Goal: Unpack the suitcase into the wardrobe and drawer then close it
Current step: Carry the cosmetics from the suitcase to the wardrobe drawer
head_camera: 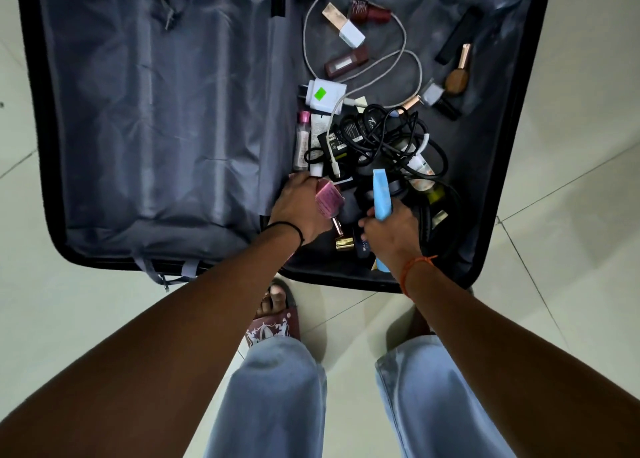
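The open suitcase [55, 198] lies flat on the floor, its grey-lined left half bare. The right half holds loose small things. My left hand [298, 208] grips a pink bottle [330, 199] at the near middle of the case. My right hand [391, 232] holds a light blue tube [381, 194], which sticks out past both sides of the fist. Just beyond the hands lies a tangle of black cables and power adapters [377, 139]. A white charger [325, 94] with a green sticker and its pale cable [405, 42] lie farther back.
Several lipsticks and small cosmetic bottles [346, 25] are scattered at the far end of the right half, with more at the right [457, 77]. The case rests on pale floor tiles [571, 215]. My feet in sandals [277, 319] stand at its near edge.
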